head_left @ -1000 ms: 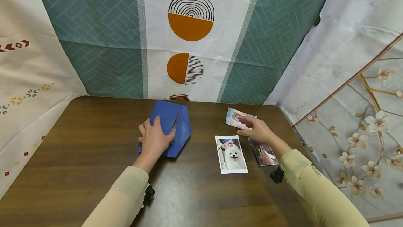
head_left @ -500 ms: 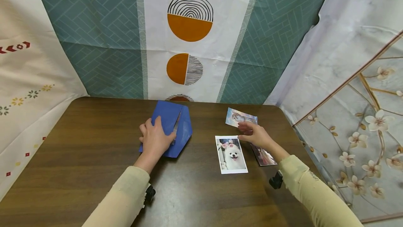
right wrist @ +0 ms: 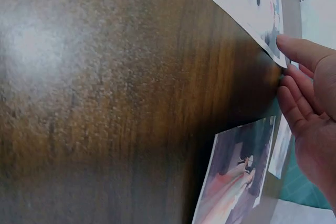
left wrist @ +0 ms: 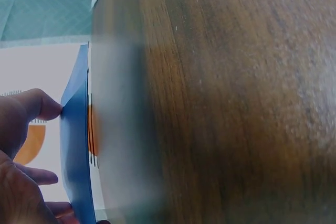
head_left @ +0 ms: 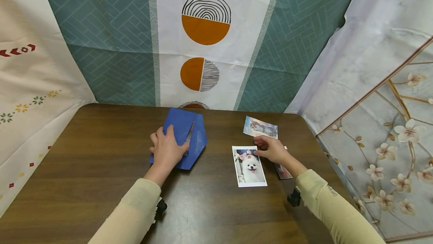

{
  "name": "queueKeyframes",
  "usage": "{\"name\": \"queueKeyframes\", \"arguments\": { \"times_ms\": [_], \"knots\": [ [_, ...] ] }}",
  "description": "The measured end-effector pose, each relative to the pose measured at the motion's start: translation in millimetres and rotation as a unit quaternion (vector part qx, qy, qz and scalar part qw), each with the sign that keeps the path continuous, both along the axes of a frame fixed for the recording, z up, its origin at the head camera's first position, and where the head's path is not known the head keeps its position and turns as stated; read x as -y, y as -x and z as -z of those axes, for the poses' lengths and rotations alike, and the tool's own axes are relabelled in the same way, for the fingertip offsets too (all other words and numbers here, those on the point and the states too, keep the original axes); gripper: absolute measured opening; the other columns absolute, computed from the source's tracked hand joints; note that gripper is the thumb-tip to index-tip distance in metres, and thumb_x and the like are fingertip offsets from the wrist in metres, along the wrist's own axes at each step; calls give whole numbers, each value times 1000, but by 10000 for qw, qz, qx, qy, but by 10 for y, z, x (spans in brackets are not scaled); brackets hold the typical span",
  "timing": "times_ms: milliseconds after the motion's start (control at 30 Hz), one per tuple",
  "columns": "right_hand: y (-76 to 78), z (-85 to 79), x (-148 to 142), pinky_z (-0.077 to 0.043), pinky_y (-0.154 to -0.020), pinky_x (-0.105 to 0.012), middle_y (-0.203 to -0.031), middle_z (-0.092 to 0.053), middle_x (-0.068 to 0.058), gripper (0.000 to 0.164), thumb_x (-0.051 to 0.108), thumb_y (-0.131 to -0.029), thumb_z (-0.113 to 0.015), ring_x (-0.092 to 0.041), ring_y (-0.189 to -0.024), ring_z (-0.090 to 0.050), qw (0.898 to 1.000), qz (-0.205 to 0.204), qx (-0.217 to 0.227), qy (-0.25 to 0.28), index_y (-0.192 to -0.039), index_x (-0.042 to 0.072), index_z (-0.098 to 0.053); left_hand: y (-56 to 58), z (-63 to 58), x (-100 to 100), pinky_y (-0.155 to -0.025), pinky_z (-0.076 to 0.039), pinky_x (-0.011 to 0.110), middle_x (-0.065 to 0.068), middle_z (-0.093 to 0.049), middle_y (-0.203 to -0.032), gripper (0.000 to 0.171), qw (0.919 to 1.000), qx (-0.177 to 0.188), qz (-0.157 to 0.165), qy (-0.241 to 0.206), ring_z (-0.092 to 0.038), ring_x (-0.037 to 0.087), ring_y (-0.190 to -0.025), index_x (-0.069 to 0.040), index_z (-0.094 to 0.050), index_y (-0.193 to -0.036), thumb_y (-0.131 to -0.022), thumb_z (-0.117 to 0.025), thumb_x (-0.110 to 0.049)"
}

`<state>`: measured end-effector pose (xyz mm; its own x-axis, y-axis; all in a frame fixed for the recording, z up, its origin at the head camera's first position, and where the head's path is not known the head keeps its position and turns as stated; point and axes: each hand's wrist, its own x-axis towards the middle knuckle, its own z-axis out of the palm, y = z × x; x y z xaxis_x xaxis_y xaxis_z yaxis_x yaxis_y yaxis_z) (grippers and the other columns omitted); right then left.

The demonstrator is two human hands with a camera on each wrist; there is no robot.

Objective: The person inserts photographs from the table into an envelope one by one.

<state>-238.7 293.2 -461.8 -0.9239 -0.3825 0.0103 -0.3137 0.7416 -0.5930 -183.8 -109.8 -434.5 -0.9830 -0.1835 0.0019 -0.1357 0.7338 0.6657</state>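
Observation:
On the left of the table in the head view is a blue envelope (head_left: 197, 138) with a slit-like gap beside its flap. My left hand (head_left: 165, 150) grips it, fingers spread toward its left side and thumb at the gap. A white-bordered photo of a white dog (head_left: 250, 170) lies flat to the right. My right hand (head_left: 272, 150) has its thumb and fingers at that photo's upper right corner, pinching it, as the right wrist view also shows. Partly beneath my right hand and wrist in the head view lies a photo of a figure in a flowing dress (right wrist: 231, 182).
A kitten photo (head_left: 260, 127) rests farther back on the brown wooden table (head_left: 213, 214). Patterned cloth (head_left: 115, 75) hangs behind the table's far edge. More pale cloth (head_left: 379, 97) borders the right side.
My right hand has moved from over the kitten photo down and left to the dog photo's corner, and its fingers have drawn together. My left hand stays on the envelope.

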Motion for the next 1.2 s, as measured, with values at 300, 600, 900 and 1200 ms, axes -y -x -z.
{"name": "queueKeyframes", "arguments": {
  "times_ms": [300, 600, 900, 1200],
  "knots": [
    [-33, 6, 23, -58, -94, -49, -108, -73, -7, 35, 9, -91, -85, -26, -101, -69, 9999, 64, -82, -131, -123, 2, -72, -1, 17, -7, -102, -33, 80, 35, -22, -166, 88, 10000, 43, 16, 27, -16, 56, -150, 1, -37, -163, -94, -79, -36],
    [-41, 2, 32, -57, -86, -40, -101, -71, -4, 30, 11, -91, -86, -18, -91, -66, 9994, 177, -96, -297, -117, 5, -75, -7, 23, -16, -102, -34, 80, 36, -22, -166, 88, 10000, 40, 38, 49, -16, 56, -150, 1, -37, -163, -95, -79, -36],
    [-71, 20, 28, -53, -81, -36, -96, -64, -2, 25, 12, -88, -89, -16, -87, -61, 9988, 236, -328, -289, -108, 9, -73, -2, 32, -32, -101, -35, 80, 35, -22, -166, 87, 10000, 32, 44, 80, -17, 56, -150, 0, -38, -163, -95, -78, -35],
    [-109, 33, 28, -51, -76, -32, -93, -65, -4, 26, 7, -88, -88, -17, -83, -59, 9992, 160, -376, 4, -107, 8, -70, 2, 40, -60, -101, -35, 79, 36, -22, -166, 87, 9999, 45, 82, 93, -17, 56, -150, 0, -37, -163, -95, -77, -35]
  ]
}}
